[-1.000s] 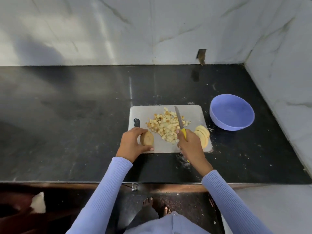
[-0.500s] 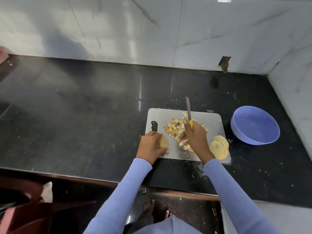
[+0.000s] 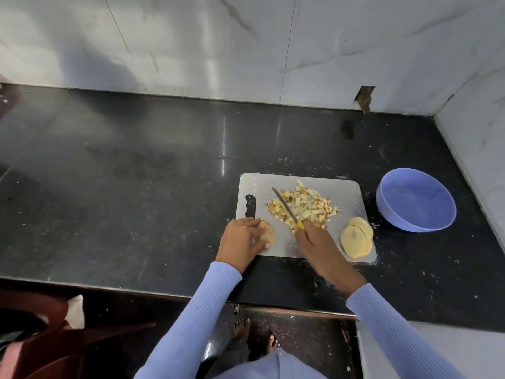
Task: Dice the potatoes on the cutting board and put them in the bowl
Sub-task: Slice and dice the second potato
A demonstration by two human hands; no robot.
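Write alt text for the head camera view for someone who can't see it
A person's right hand holds a yellow-handled knife over a pile of diced potato on a grey cutting board, while the left hand grips a potato piece. Potato slices sit at the board's right corner, and an empty purple bowl stands on the black counter beyond.

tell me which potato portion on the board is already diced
The diced pile in the board's middle, under the knife blade. The piece in the left hand and the slices are uncut.
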